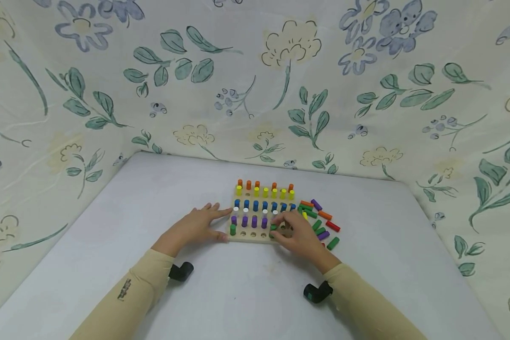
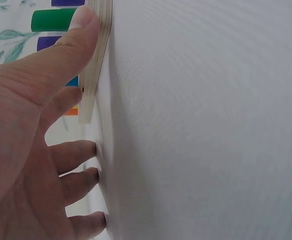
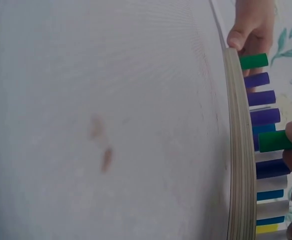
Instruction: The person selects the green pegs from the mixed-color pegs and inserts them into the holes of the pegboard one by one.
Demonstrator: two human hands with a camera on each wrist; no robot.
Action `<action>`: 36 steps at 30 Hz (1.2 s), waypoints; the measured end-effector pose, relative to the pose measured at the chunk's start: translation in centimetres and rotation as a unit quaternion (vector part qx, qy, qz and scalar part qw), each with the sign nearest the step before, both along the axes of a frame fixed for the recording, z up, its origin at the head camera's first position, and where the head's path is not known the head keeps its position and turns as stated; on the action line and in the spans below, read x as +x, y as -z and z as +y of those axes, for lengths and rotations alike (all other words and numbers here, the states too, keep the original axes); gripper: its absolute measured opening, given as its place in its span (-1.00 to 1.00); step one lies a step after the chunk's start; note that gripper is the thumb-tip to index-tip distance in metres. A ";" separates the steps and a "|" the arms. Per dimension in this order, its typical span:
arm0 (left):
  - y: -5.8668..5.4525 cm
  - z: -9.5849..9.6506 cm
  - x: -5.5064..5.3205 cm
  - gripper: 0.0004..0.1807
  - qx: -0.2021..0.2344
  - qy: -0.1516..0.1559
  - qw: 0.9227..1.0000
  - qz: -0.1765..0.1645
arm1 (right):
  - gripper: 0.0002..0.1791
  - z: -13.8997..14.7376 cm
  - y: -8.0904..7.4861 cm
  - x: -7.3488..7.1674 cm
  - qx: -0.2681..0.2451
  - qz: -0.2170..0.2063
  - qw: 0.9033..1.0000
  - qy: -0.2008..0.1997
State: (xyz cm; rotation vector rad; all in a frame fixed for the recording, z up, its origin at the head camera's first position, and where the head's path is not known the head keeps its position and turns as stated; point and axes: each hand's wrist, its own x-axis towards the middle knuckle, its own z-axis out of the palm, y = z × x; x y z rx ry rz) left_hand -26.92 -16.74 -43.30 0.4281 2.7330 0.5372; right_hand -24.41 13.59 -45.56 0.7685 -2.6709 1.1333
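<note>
A wooden pegboard (image 1: 248, 199) stands on the table with rows of orange, yellow, blue, white and purple pegs. One green peg (image 1: 233, 230) stands at its front left corner. My left hand (image 1: 197, 225) rests at the board's left side with fingers spread, its thumb and index finger touching the edge. Another green peg (image 3: 274, 141) is pinched between the thumb and fingertips of my right hand (image 1: 299, 236), at the board's front row. Its lower end is at the board; whether it sits in a hole I cannot tell. The right hand hides part of the board's right side.
Loose pegs lie right of the board, among them a red peg (image 1: 333, 226), an orange peg (image 1: 325, 215), a purple peg (image 1: 316, 204) and several green ones. The white table (image 1: 255, 293) runs up to a floral cloth (image 1: 246, 71) behind.
</note>
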 end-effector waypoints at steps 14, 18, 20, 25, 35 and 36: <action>0.1 0.1 0.1 -0.05 -0.001 -0.007 1.000 -0.004 | -0.80 -1.1 0.2 -0.4 0.028 0.019 0.999 -0.016; 0.0 0.1 0.1 -0.05 -0.004 -0.007 1.000 -0.004 | -0.80 -1.2 0.4 -0.5 0.019 0.024 0.999 -0.022; 0.0 0.1 0.0 -0.05 -0.005 -0.009 1.000 -0.004 | -0.80 -1.3 0.3 -0.5 0.015 0.027 0.999 -0.025; 0.1 0.1 0.0 -0.04 -0.004 -0.011 1.000 -0.005 | -0.79 -1.6 0.2 -0.5 0.020 0.029 0.999 -0.024; -0.1 0.1 0.1 -0.05 -0.003 -0.008 1.000 -0.006 | -0.80 -2.6 0.0 -0.6 0.037 0.030 0.999 -0.021; -0.1 0.1 0.1 -0.05 -0.004 -0.008 1.000 -0.005 | -0.80 -2.7 0.0 -0.6 0.037 0.035 0.998 -0.022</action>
